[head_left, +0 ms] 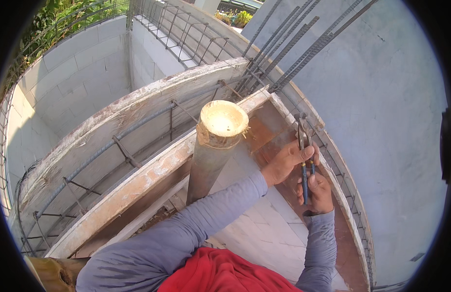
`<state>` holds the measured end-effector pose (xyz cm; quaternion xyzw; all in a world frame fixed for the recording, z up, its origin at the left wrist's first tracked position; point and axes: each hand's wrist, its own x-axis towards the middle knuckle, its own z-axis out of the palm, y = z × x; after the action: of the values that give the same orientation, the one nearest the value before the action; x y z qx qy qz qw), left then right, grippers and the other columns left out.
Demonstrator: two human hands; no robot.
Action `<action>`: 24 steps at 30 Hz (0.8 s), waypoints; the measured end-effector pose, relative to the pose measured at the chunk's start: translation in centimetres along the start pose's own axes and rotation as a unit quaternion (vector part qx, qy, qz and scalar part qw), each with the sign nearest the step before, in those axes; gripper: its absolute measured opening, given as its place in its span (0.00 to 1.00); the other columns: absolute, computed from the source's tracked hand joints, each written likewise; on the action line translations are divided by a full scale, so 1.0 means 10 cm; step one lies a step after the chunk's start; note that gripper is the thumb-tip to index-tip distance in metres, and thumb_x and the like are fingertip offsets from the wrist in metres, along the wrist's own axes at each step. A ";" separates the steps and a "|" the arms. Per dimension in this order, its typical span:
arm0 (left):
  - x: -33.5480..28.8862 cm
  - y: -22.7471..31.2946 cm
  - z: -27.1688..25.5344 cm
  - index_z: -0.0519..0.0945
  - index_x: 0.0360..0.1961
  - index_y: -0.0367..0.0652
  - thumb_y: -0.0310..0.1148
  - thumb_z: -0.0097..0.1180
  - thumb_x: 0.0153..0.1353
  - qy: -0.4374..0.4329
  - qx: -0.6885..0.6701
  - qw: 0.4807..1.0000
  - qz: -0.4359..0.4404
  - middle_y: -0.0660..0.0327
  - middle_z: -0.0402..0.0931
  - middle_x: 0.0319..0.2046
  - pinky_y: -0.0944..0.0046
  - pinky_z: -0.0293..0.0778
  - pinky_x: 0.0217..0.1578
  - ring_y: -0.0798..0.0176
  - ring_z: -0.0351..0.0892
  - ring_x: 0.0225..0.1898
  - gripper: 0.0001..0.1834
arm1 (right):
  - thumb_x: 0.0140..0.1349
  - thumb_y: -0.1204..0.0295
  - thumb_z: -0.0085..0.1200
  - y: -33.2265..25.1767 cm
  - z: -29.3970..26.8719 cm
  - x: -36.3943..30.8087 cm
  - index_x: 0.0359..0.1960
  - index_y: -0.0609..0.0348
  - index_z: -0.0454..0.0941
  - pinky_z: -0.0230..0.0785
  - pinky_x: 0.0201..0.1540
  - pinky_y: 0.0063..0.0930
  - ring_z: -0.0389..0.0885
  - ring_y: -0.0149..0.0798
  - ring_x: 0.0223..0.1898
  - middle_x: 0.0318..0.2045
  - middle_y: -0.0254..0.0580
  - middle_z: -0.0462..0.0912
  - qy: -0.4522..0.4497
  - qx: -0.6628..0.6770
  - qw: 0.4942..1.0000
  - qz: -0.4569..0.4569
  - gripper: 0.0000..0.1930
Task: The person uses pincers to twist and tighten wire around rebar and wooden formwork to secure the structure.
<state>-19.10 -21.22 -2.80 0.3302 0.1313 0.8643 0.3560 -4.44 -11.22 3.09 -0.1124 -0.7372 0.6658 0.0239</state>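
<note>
A pair of pincers point(303, 144) with a dark metal head and blue handles stands upright, its jaws pointing away from me at the right-hand formwork board. My right hand point(317, 192) closes around the lower handles. My left hand point(288, 162) is just to the left, thumb and fingers closed at the pincers below the head. Whether anything sits between the jaws is too small to tell. Directly beside the jaws runs the pale upper edge of the formwork board point(336, 192), with thin rebar behind it.
A bamboo post point(211, 165) with a hollow pale top rises left of my hands. Curved formwork boards point(138, 100) enclose a rebar cage point(101, 155) on the left. Tall rebar rods point(303, 46) project at the top. Block walls point(89, 68) stand beyond; a grey surface point(391, 126) lies right.
</note>
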 end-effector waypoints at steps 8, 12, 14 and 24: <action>-0.56 0.17 -0.09 0.80 0.27 0.38 0.52 0.57 0.72 -0.035 0.647 0.756 0.088 0.50 0.75 0.23 0.50 0.72 0.32 0.49 0.79 0.32 0.26 | 0.76 0.55 0.53 0.75 0.31 -0.41 0.50 0.71 0.75 0.68 0.14 0.18 0.85 0.38 0.19 0.34 0.57 0.86 0.078 0.181 0.980 -0.030 0.24; -0.78 0.25 0.03 0.78 0.25 0.39 0.48 0.58 0.71 -0.125 0.673 0.723 0.095 0.50 0.74 0.20 0.46 0.70 0.28 0.44 0.77 0.27 0.24 | 0.77 0.62 0.52 0.83 0.30 -0.52 0.50 0.69 0.78 0.71 0.17 0.22 0.88 0.37 0.24 0.37 0.55 0.88 0.190 0.013 0.982 0.001 0.18; -0.82 0.33 0.29 0.77 0.23 0.39 0.46 0.58 0.71 -0.105 0.681 0.721 0.077 0.50 0.73 0.18 0.47 0.69 0.26 0.42 0.75 0.24 0.23 | 0.75 0.66 0.53 0.98 0.19 -0.65 0.50 0.66 0.81 0.74 0.19 0.26 0.87 0.35 0.23 0.38 0.55 0.88 0.213 -0.237 0.947 0.039 0.14; -0.76 0.49 0.00 0.77 0.24 0.38 0.47 0.60 0.71 0.076 0.729 0.673 0.104 0.56 0.70 0.14 0.54 0.63 0.19 0.52 0.70 0.15 0.24 | 0.78 0.62 0.52 0.42 -0.68 -1.53 0.65 0.59 0.76 0.75 0.35 0.24 0.83 0.28 0.36 0.39 0.38 0.87 0.507 -0.175 0.839 -0.092 0.20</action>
<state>-17.67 -30.00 -4.16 0.4294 0.7107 0.5480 -0.1010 12.32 -7.26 1.41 -0.3681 -0.7333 0.3705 0.4354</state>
